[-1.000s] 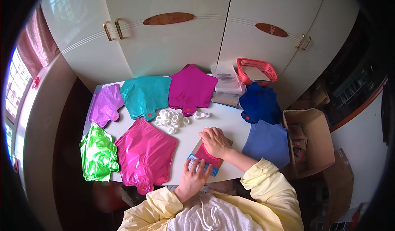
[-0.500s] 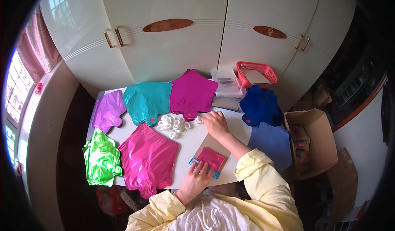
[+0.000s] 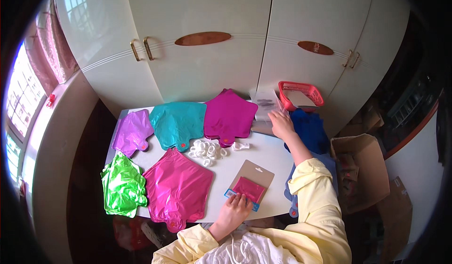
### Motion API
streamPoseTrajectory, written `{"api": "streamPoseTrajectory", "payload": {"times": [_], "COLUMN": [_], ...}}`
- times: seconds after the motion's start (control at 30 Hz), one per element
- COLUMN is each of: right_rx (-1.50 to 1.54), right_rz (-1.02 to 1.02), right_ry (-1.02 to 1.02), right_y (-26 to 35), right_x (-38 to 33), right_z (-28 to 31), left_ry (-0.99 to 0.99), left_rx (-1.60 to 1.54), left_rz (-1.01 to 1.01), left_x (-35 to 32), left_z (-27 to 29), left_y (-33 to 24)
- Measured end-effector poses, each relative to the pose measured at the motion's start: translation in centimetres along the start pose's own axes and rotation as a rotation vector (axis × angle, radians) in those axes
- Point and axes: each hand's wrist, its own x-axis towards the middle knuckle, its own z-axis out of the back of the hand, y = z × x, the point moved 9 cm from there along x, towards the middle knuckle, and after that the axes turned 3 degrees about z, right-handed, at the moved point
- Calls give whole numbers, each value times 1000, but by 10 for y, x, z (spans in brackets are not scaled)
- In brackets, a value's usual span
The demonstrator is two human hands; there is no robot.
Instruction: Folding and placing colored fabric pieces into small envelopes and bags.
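Note:
On the table's front part lies a brown backing card (image 3: 259,171) with a hang hole, a folded pink foil piece (image 3: 248,188) and a blue strip at its lower end. My left hand (image 3: 234,213) has its fingers closed over that lower end, holding the card down. My right hand (image 3: 282,126) reaches to the back, fingers apart, over the near edge of a stack of clear plastic bags (image 3: 266,100); whether its fingertips touch the bags I cannot tell. A small white coil (image 3: 241,146) lies beside a heap of several white coils (image 3: 207,149).
Flat foil balloons lie around: purple (image 3: 133,130), teal (image 3: 178,122), magenta (image 3: 229,116), pink (image 3: 178,185), green (image 3: 121,185) and dark blue (image 3: 310,127). A red basket (image 3: 301,92) stands at the back. An open cardboard box (image 3: 365,170) stands at the right; cabinet doors (image 3: 202,71) rise behind.
My right hand has left the small white coil and moved right and back to the plastic bags. My left hand stays on the card. The whole view has shifted slightly.

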Motion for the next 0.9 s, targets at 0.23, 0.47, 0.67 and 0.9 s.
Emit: {"api": "streamPoseTrajectory", "payload": {"times": [0.23, 0.47, 0.67, 0.9], "right_rx": [21, 50, 506, 405], "right_rz": [-32, 211, -25, -3], "right_ry": [16, 55, 393, 232], "right_y": [-3, 99, 119, 100], "right_x": [-4, -39, -96, -116], "right_z": [13, 71, 37, 33], "left_ry": [-52, 8, -88, -113], "left_rx": [-26, -34, -61, -146], "left_rz": [-40, 3, 26, 150], "left_x": [0, -12, -21, -24], "left_z": [7, 18, 25, 29], "left_y": [1, -4, -3, 8]}}
